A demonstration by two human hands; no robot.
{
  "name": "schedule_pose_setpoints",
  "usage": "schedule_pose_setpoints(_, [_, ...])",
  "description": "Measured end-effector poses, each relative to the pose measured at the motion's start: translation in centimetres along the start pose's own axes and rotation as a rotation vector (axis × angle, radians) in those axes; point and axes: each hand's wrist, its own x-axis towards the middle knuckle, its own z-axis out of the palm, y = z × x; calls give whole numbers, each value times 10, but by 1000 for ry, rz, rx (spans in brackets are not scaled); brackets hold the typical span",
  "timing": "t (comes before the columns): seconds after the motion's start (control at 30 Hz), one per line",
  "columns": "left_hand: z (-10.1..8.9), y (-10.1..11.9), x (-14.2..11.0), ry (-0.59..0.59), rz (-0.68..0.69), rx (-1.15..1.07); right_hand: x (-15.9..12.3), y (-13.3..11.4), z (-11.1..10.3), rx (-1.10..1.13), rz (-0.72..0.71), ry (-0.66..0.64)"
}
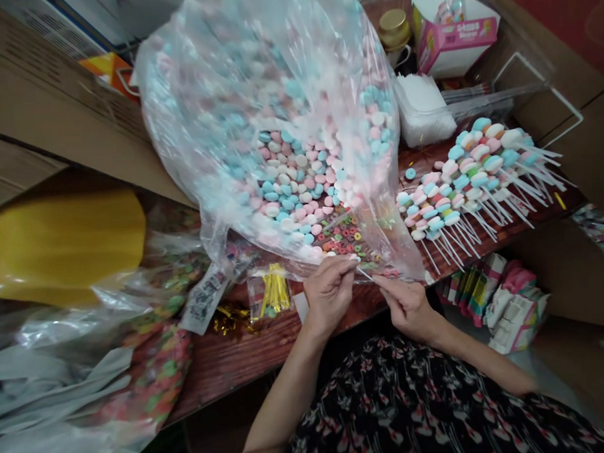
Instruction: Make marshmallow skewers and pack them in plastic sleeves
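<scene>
My left hand is closed in a pinch at the front edge of a clear plastic bag. A small white candy, mostly hidden, shows at its fingertips. In my right hand, thumb and forefinger grip a thin white stick that points toward the left fingers. Pastel pink, blue and white marshmallow-like candies fill the big open bag just beyond. Small coloured ring candies lie near the bag's mouth, close to both hands. Several finished-looking candy skewers are piled on the right, their white sticks facing me.
Gold twist ties sit left of my hands on the dark red wooden table. A bag of red and green candies and a yellow rounded object are farther left. A clear bin with a pink box stands back right.
</scene>
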Motion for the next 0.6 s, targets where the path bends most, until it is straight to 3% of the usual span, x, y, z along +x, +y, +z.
schedule_pose_setpoints(0.23, [11, 8, -19, -196, 195, 30, 5, 0, -3, -3, 75, -14])
schedule_pose_setpoints(0.37, [15, 15, -17, -180, 111, -63, 23, 14, -10, -44, 137, -47])
schedule_pose_setpoints(0.5, [8, 7, 7, -52, -2, -7, 40, 34, -34, 15, 337, 132])
schedule_pose_setpoints(0.6, [13, -7, 31, -184, -27, 94, 38, 38, -45, 38, 423, 230])
